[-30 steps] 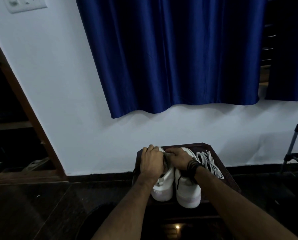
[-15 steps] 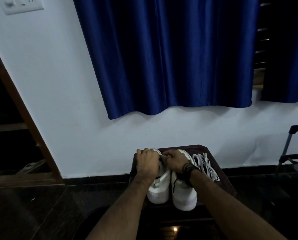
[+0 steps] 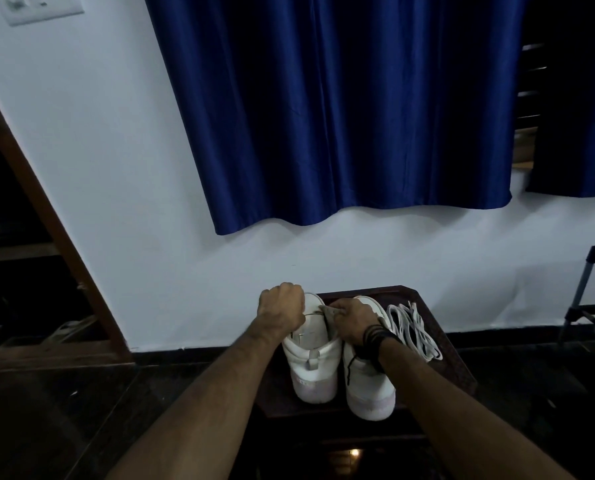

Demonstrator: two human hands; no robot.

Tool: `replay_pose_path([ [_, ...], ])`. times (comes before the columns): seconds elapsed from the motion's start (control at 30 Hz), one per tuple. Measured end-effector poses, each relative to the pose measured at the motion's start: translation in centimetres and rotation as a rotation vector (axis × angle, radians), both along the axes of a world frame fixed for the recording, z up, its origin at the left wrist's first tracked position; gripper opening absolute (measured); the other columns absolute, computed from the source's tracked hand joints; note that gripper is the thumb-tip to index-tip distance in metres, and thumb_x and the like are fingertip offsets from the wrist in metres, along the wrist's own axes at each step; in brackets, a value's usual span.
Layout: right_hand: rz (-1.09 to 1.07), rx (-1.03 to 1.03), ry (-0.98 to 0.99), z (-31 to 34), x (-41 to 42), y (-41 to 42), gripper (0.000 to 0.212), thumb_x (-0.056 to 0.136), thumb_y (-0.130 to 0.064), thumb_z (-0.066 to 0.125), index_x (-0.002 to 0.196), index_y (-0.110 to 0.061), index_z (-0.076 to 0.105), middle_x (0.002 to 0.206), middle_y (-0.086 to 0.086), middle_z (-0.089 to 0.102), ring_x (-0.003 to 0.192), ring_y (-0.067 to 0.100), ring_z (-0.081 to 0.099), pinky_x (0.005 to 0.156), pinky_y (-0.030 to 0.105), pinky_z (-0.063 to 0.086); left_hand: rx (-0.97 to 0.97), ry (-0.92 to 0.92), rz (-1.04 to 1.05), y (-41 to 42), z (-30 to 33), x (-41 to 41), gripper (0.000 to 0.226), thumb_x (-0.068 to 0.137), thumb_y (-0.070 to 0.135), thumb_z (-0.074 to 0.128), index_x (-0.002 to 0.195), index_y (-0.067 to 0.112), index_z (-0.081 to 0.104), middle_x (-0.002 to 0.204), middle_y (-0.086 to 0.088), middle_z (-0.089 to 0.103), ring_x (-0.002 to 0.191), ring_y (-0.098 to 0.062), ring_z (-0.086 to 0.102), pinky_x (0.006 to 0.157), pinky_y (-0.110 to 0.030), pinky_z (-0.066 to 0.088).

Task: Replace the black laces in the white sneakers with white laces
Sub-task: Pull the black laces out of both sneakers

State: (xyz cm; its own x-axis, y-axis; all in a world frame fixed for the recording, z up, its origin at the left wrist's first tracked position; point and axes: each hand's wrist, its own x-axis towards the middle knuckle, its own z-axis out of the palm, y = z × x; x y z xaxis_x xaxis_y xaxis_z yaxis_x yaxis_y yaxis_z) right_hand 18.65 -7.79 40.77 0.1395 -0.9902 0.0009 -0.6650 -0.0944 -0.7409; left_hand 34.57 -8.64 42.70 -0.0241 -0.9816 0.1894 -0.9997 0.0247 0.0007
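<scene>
Two white sneakers stand heel-toward-me on a small dark wooden stool. The left sneaker has its tongue pulled up. My left hand, fingers curled, grips the lace at the left side of this shoe's front; a thin dark lace runs from it toward my right hand, which pinches the tongue. The right sneaker has a black lace hanging down its heel side. A bundle of white laces lies on the stool, right of the shoes.
A white wall with a blue curtain rises behind the stool. A dark folding stand is at the right. A brown door frame and dark shelves are at the left. The floor is dark and glossy.
My left hand has moved left and up off the left sneaker's top, drawing the lace out. The tongue now shows, held by my right hand. The camera shifted slightly.
</scene>
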Motion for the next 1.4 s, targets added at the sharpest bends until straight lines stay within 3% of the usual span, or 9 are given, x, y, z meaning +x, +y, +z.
replay_pose_path([
  [0.37, -0.007, -0.003, 0.029, 0.2, 0.1, 0.3, 0.03, 0.099, -0.027, 0.049, 0.117, -0.014, 0.069, 0.121, 0.014, 0.067, 0.115, 0.032, 0.058, 0.088, 0.027, 0.044, -0.009, -0.356, -0.119, -0.3, 1.3, 0.1, 0.026, 0.101, 0.025, 0.049, 0.121, 0.01, 0.058, 0.124, -0.013, 0.059, 0.114, -0.031, 0.058, 0.092, -0.037, 0.044],
  [0.47, -0.028, 0.0, 0.038, 0.1, 0.2, 0.3, 0.032, 0.101, -0.033, 0.049, 0.116, -0.014, 0.069, 0.12, 0.014, 0.067, 0.115, 0.032, 0.059, 0.086, 0.026, 0.043, 0.002, -0.176, -0.042, -0.5, 2.8, -0.2, 0.032, 0.103, 0.034, 0.047, 0.12, 0.009, 0.058, 0.123, -0.015, 0.059, 0.112, -0.032, 0.059, 0.089, -0.038, 0.045],
  [0.63, -0.035, -0.001, 0.078, 0.2, 0.3, 0.2, 0.037, 0.102, -0.037, 0.046, 0.111, -0.011, 0.07, 0.115, 0.017, 0.068, 0.115, 0.034, 0.059, 0.09, 0.032, 0.045, -0.006, 0.455, 0.161, -1.4, 5.0, 0.6, 0.036, 0.102, 0.043, 0.043, 0.096, 0.012, 0.06, 0.111, -0.015, 0.065, 0.097, -0.032, 0.066, 0.086, -0.039, 0.053],
  [0.7, -0.042, 0.008, 0.077, -0.3, 0.4, -0.1, 0.037, 0.101, -0.039, 0.046, 0.108, -0.013, 0.071, 0.114, 0.017, 0.068, 0.114, 0.033, 0.06, 0.089, 0.031, 0.046, -0.059, 0.676, 0.168, -1.6, 5.9, 0.8, 0.036, 0.102, 0.04, 0.043, 0.083, 0.012, 0.055, 0.1, -0.016, 0.068, 0.088, -0.029, 0.07, 0.082, -0.036, 0.055],
  [0.8, -0.064, 0.013, 0.077, -0.8, 0.6, -0.4, 0.036, 0.099, -0.044, 0.048, 0.109, -0.017, 0.069, 0.116, 0.017, 0.066, 0.113, 0.033, 0.059, 0.089, 0.031, 0.046, -0.141, 0.903, 0.159, -1.2, 7.9, 0.3, 0.034, 0.104, 0.033, 0.044, 0.087, 0.008, 0.059, 0.086, -0.014, 0.068, 0.074, -0.022, 0.067, 0.073, -0.031, 0.052],
  [1.03, -0.058, 0.034, 0.143, -0.4, 0.7, -0.1, 0.035, 0.097, -0.042, 0.048, 0.12, -0.021, 0.063, 0.125, 0.014, 0.061, 0.116, 0.031, 0.059, 0.091, 0.032, 0.045, -0.348, 1.108, 0.012, 0.5, 15.4, -1.6, 0.037, 0.105, 0.036, 0.044, 0.086, 0.01, 0.061, 0.074, -0.003, 0.06, 0.06, -0.012, 0.057, 0.07, -0.034, 0.054],
  [1.2, -0.032, -0.001, 0.283, 0.8, 0.7, 0.8, 0.037, 0.095, -0.026, 0.051, 0.129, -0.015, 0.055, 0.133, 0.015, 0.054, 0.124, 0.033, 0.053, 0.1, 0.035, 0.042, -0.421, 1.178, -0.104, 2.1, 20.6, -2.2, 0.036, 0.105, 0.035, 0.044, 0.079, 0.014, 0.059, 0.064, 0.002, 0.055, 0.057, -0.011, 0.054, 0.072, -0.036, 0.055],
  [1.33, -0.004, -0.22, 0.392, 1.4, 1.2, 1.2, 0.058, 0.09, -0.028, 0.057, 0.144, -0.015, 0.038, 0.142, 0.01, 0.044, 0.13, 0.03, 0.04, 0.105, 0.038, 0.039, -0.406, 1.14, -0.154, 3.4, 22.2, -2.8, 0.037, 0.105, 0.036, 0.044, 0.078, 0.016, 0.059, 0.063, 0.003, 0.058, 0.059, -0.012, 0.059, 0.072, -0.035, 0.056],
  [1.4, 0.063, -0.251, 0.299, 2.1, 2.3, 1.3, 0.067, 0.093, -0.039, 0.058, 0.15, -0.018, 0.03, 0.146, 0.009, 0.04, 0.133, 0.029, 0.039, 0.107, 0.038, 0.037, -0.381, 1.123, -0.179, 3.8, 22.0, -3.3, 0.037, 0.105, 0.036, 0.044, 0.077, 0.016, 0.059, 0.063, 0.003, 0.06, 0.06, -0.011, 0.062, 0.069, -0.033, 0.055],
])
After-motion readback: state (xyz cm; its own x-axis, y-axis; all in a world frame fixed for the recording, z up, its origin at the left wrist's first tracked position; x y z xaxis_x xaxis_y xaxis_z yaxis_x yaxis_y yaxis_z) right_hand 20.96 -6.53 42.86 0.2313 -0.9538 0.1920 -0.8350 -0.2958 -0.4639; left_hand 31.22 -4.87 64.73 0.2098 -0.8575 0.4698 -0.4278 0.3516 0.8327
